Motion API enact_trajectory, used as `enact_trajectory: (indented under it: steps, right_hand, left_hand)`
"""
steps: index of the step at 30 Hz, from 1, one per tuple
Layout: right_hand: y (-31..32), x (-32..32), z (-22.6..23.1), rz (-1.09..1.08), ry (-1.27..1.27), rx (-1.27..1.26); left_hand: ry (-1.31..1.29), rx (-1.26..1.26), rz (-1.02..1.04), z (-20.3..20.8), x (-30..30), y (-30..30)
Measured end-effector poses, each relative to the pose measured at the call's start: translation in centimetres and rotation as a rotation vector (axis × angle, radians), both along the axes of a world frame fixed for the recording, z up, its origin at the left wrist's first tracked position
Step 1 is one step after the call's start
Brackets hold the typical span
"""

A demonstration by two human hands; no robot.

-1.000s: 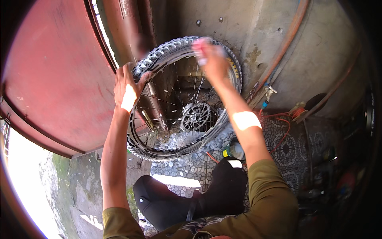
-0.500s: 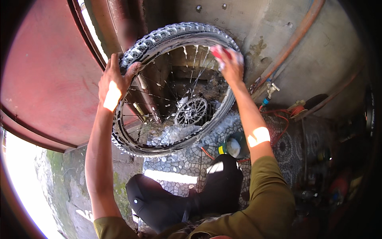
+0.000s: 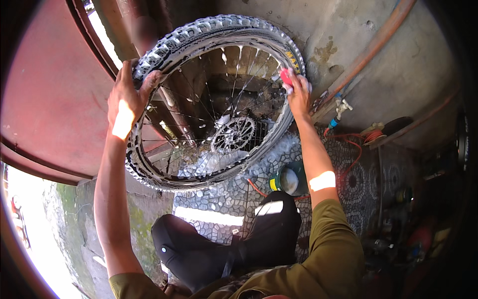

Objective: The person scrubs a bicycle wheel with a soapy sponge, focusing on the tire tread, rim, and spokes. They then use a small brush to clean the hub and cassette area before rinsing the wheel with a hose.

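A bicycle wheel point(image 3: 226, 31) with a knobbly black tire stands tilted before me, streaked with white foam. Its spokes, toothed cassette and slotted brake disc point(image 3: 233, 134) are flecked with suds. My left hand point(image 3: 127, 93) grips the tire at its upper left, thumb on the inner side and fingers round the tread. At the right side of the wheel, my right hand point(image 3: 299, 97) presses a red sponge point(image 3: 287, 77) against the tire's sidewall near some yellow lettering. Foam clings to the sponge and to my fingers.
Below the wheel, a dark green bucket point(image 3: 289, 180) of whitish liquid stands on the patterned tile floor point(image 3: 209, 197). A tap point(image 3: 342, 107) with a blue connector and orange hose point(image 3: 359, 149) is on the right. A red metal panel point(image 3: 55, 94) rises at left, a concrete wall point(image 3: 338, 30) behind.
My right hand and sponge have slid down along the tire's right side, uncovering yellow lettering above them. The wheel and my left hand appear shifted slightly left and up in view.
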State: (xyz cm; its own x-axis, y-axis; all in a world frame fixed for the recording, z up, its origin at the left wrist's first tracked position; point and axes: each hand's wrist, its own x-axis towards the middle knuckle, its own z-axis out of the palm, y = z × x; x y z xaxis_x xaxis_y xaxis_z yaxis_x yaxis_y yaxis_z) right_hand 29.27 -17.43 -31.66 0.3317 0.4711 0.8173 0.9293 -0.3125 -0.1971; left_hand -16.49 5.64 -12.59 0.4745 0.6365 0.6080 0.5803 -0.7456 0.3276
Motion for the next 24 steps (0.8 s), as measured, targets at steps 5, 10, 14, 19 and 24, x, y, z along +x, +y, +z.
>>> enact_trajectory:
  steps: [5,10,14,19,24]
  right_hand:
    - [5.4,-2.9,3.0,0.167,0.048,0.131]
    - [-2.1,0.8,-7.8,0.05,0.207,0.209]
    - [2.3,-1.3,-8.1,-0.048,0.353,0.262]
    - [1.8,-1.4,-12.1,0.178,0.781,0.552]
    - [-4.7,-6.5,-25.7,-0.373,1.045,0.185]
  left_hand:
    - [-0.006,-0.038,0.059,-0.1,-1.4,0.5]
    - [-0.065,-0.03,-0.04,0.1,0.3,0.2]
    - [-0.037,-0.028,0.023,-0.7,-1.3,0.8]
    - [-0.076,-0.07,-0.01,0.0,-1.4,0.1]
    - [-0.054,0.01,-0.029,-0.8,-0.3,0.9]
